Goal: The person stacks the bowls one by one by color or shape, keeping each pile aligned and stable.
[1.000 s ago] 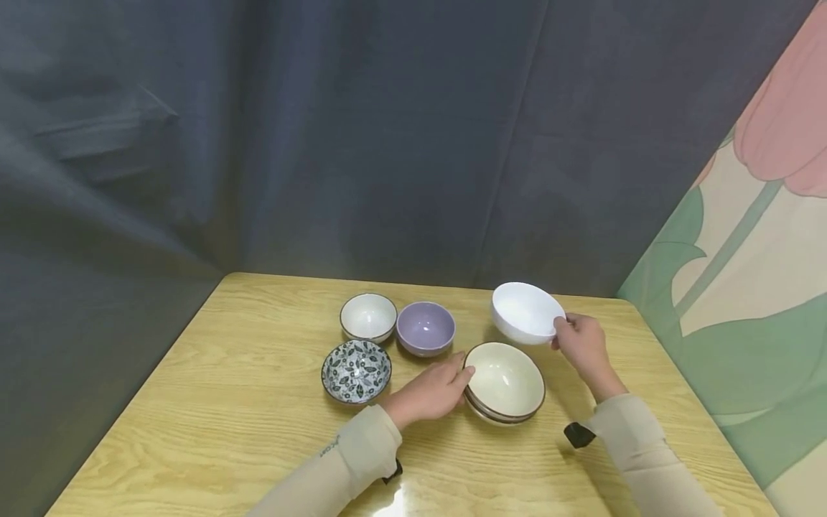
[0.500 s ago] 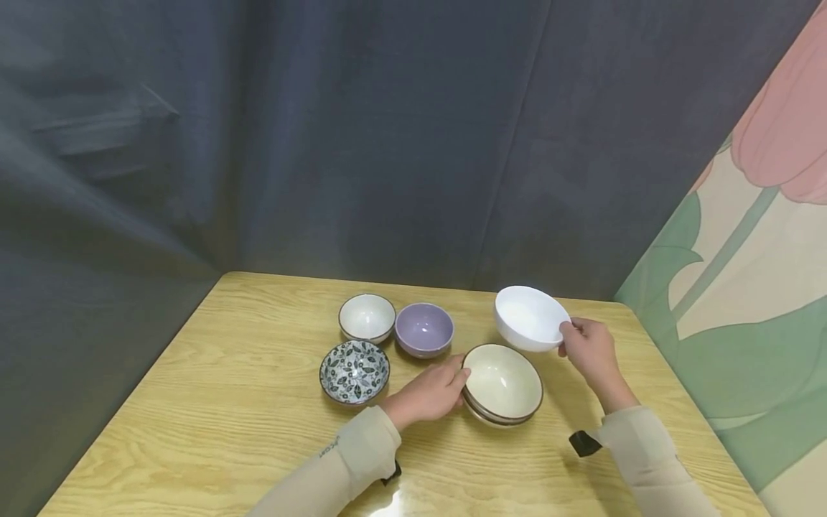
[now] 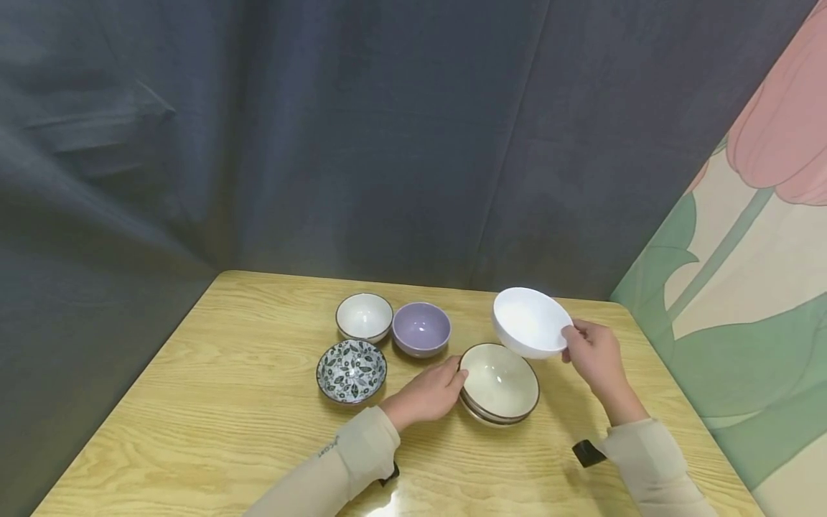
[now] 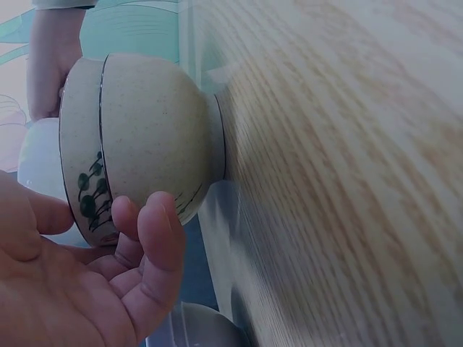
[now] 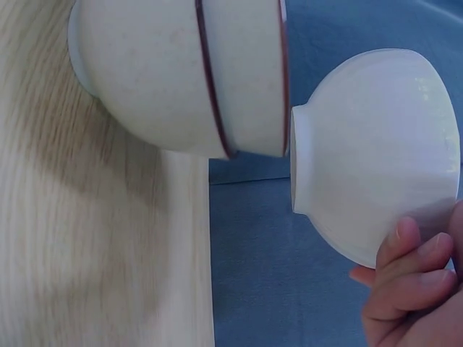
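My right hand point(image 3: 596, 357) pinches the near right rim of a plain white bowl point(image 3: 530, 321), tilted and held up off the table. In the right wrist view the white bowl's point(image 5: 376, 144) foot hangs close to the upper rim of the stack; whether they touch I cannot tell. Two nested cream bowls point(image 3: 500, 380) with brown rims stand on the table. My left hand point(image 3: 429, 393) grips them at their left side. The left wrist view shows the thumb at the upper rim and fingers against the outer wall of the cream bowls point(image 4: 155, 123), near a green leaf pattern.
Left of the stack are a purple bowl point(image 3: 422, 330), a white bowl with a dark rim point(image 3: 364, 316) and a leaf-patterned bowl point(image 3: 352, 372). They stand close together on the wooden table point(image 3: 213, 402). A dark curtain point(image 3: 388, 143) hangs behind; a flower-painted wall point(image 3: 762, 301) is at right.
The white bowl in my right hand has come slightly nearer to me and lower, towards the cream stack. My left hand keeps its hold; the view has shifted a little.
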A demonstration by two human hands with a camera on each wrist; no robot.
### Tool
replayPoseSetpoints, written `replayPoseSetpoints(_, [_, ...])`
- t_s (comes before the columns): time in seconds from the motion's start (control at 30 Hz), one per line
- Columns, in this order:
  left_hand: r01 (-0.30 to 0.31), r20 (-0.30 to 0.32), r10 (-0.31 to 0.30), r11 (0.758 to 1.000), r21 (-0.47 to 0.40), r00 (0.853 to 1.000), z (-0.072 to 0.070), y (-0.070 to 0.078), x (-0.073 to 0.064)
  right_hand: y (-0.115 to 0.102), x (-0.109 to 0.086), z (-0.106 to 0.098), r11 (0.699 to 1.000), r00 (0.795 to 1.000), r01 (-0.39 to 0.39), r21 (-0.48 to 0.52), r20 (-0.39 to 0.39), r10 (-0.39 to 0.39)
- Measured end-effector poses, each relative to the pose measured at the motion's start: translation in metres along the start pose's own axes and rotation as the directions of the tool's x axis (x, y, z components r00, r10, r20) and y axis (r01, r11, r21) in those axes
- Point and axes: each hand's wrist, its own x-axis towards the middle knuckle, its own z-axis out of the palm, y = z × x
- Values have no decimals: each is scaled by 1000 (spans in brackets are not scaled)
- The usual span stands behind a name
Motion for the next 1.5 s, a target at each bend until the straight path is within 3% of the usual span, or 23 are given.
replayPoseSetpoints(0.5, [24,-8,-24,1000,-9,1000,1,0,2,-10,-21,-4,1000,998,1,18,59,-2])
replayPoseSetpoints(0.87, [8,-18,-8,1000,0,1000,0,-1,4,-11,-39,-2,998,994,-4,58,106,-2])
replayPoseSetpoints(1.17, [8,-28,-8,1000,9,1000,0,-1,6,-8,-44,8,999,993,4,50,119,-10])
replayPoseSetpoints(1.5, [33,-13,-34,998,-44,999,0,1,3,-5,-48,12,998,990,-5,62,143,-4])
